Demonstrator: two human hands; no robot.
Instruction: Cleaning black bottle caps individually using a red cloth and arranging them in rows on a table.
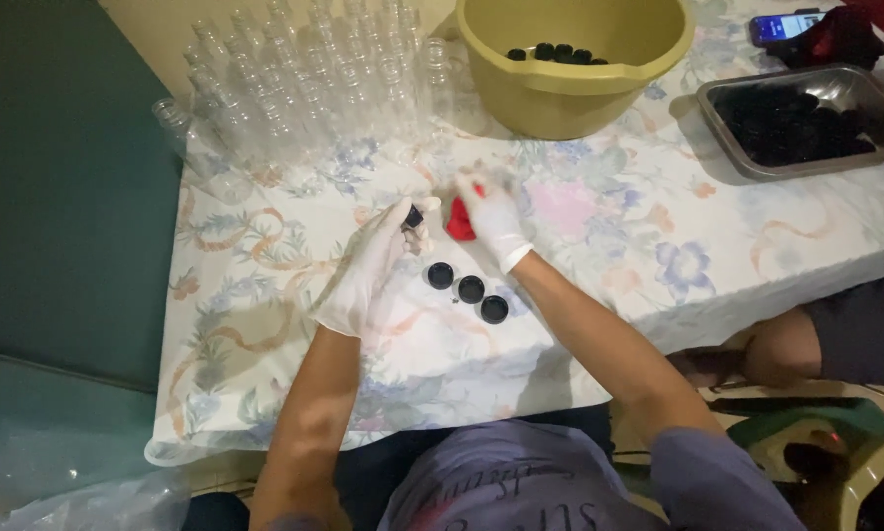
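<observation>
White-gloved left hand (368,265) grips a small black-capped bottle (414,218) above the table (265,295); right hand (491,218) pinches a red cloth (460,218). Best to keep the bottle steady, wiping clear of 3 black caps (470,288).

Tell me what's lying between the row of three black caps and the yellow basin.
In the head view, the right hand with a red cloth lies between the black caps and yellow basin.
</observation>
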